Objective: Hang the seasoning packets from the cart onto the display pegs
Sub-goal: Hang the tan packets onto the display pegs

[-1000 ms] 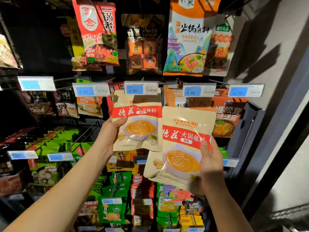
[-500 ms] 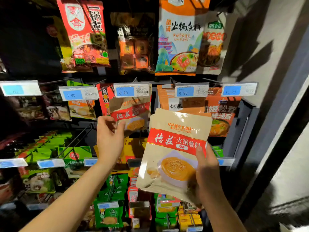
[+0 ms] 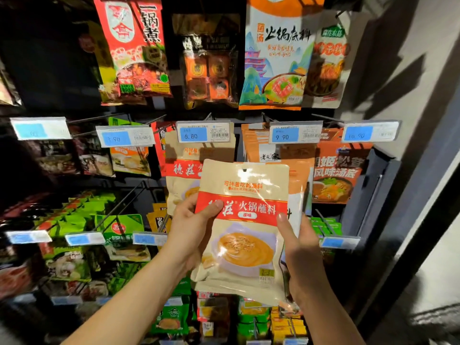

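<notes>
Dim shop rack (image 3: 371,195) hung with packets fills the view, with a pale wall (image 3: 410,70) to its right. The beige packet (image 3: 245,235) with the red band is held upright in the air just below the 6.80 tag (image 3: 205,132) and slightly to its right. Its hang hole (image 3: 245,170) is at the top and not yet on a peg.

The left grip (image 3: 191,230) holds the packet's left edge, with the thumb on the red band and the fingers curled behind. The right grip (image 3: 302,247) holds the right edge, with the thumb on the front and the fingers hidden behind. The edge of a second packet shows just behind the first on that side.

Straight below the 6.80 tag hang matching packets (image 3: 183,170), partly covered by the held one. Right of the tag is the 9.90 tag (image 3: 295,134), with orange packets (image 3: 273,155) under it.

Above the 6.80 tag hangs a dark packet (image 3: 209,70) showing orange cubes. A red packet (image 3: 134,46) hangs to the left of that one and a white packet (image 3: 273,53) to the right. Down and left of the 6.80 tag, green packets (image 3: 82,220) crowd the lower pegs.
</notes>
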Demonstrator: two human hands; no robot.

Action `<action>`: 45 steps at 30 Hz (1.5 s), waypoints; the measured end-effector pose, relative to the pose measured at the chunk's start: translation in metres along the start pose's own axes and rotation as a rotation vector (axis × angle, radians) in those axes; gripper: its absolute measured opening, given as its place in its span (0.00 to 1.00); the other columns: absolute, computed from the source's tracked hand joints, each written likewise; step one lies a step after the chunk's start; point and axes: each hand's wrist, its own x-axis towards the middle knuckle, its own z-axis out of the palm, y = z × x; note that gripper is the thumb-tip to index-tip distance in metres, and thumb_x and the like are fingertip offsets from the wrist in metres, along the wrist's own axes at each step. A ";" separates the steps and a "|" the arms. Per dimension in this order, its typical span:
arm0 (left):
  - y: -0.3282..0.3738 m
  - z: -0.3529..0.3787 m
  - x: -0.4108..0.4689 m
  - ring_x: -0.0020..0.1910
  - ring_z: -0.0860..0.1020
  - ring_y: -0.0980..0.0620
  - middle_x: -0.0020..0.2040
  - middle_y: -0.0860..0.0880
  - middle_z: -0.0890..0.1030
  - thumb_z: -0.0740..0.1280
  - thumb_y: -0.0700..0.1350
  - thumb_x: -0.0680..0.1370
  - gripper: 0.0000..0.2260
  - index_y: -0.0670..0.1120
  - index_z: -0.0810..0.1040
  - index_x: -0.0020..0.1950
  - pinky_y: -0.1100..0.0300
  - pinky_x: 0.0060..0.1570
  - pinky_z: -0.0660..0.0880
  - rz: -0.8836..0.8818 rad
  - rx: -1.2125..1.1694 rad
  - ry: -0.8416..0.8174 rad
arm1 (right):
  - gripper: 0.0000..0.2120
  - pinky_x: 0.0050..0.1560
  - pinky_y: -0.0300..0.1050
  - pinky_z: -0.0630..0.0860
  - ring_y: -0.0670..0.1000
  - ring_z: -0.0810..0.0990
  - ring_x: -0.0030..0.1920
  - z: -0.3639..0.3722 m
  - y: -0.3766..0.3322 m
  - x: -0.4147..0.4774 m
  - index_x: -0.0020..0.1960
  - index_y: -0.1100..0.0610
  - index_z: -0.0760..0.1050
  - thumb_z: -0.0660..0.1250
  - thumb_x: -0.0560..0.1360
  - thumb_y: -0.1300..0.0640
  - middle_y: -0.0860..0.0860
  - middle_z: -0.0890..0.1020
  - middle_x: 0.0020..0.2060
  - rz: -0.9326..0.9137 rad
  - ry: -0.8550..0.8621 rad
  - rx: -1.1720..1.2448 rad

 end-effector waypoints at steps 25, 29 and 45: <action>0.027 -0.010 -0.002 0.50 0.85 0.37 0.53 0.37 0.85 0.73 0.37 0.75 0.13 0.37 0.82 0.60 0.44 0.51 0.83 -0.193 -0.148 0.081 | 0.05 0.29 0.29 0.75 0.31 0.81 0.31 0.013 -0.024 0.006 0.47 0.47 0.78 0.69 0.81 0.55 0.34 0.84 0.33 0.205 -0.027 0.104; 0.025 -0.008 -0.001 0.54 0.84 0.36 0.54 0.37 0.85 0.75 0.37 0.74 0.15 0.37 0.82 0.60 0.39 0.58 0.80 -0.189 -0.167 0.124 | 0.01 0.29 0.31 0.77 0.35 0.82 0.31 0.011 -0.020 0.010 0.49 0.48 0.79 0.70 0.80 0.52 0.36 0.85 0.34 0.250 -0.026 0.104; 0.030 -0.006 -0.001 0.51 0.86 0.46 0.52 0.41 0.86 0.69 0.33 0.79 0.10 0.35 0.81 0.60 0.60 0.47 0.82 0.129 0.051 0.082 | 0.10 0.41 0.38 0.82 0.48 0.87 0.47 0.010 -0.021 0.020 0.59 0.55 0.84 0.66 0.83 0.54 0.48 0.89 0.47 0.113 0.100 -0.083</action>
